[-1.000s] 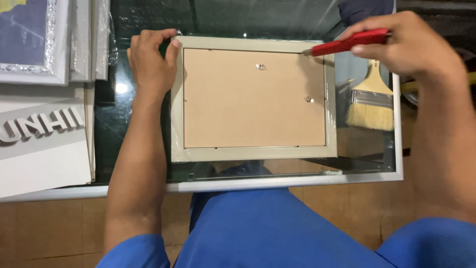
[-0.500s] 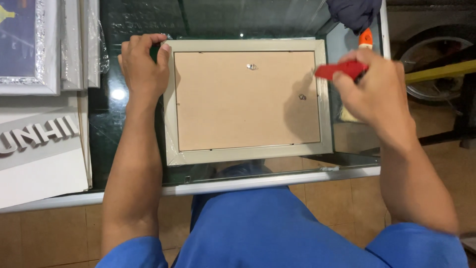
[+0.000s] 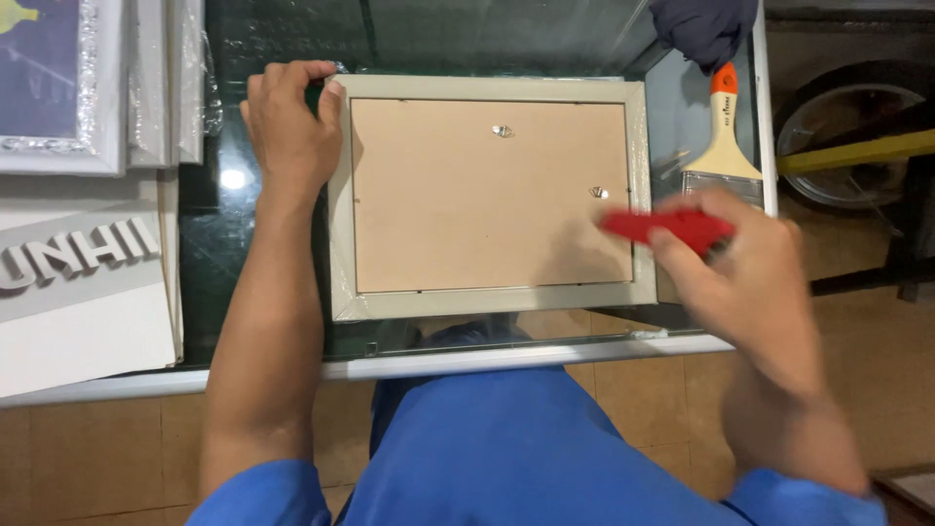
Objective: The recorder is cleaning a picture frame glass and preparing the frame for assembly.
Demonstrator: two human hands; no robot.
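Frame lies face-down on the glass table, left hand gripping its far-left corner, right hand closed on a red tool at its right edge, which might gouge the backing if it slips.

This looks like a picture-framing workshop. A glass-topped work table with a pale metal edge stands over a tan tiled floor. Silver-edged framed pictures are stacked at one side, a wooden-handled flat paintbrush lies nearby, and a cream frame rests face down.
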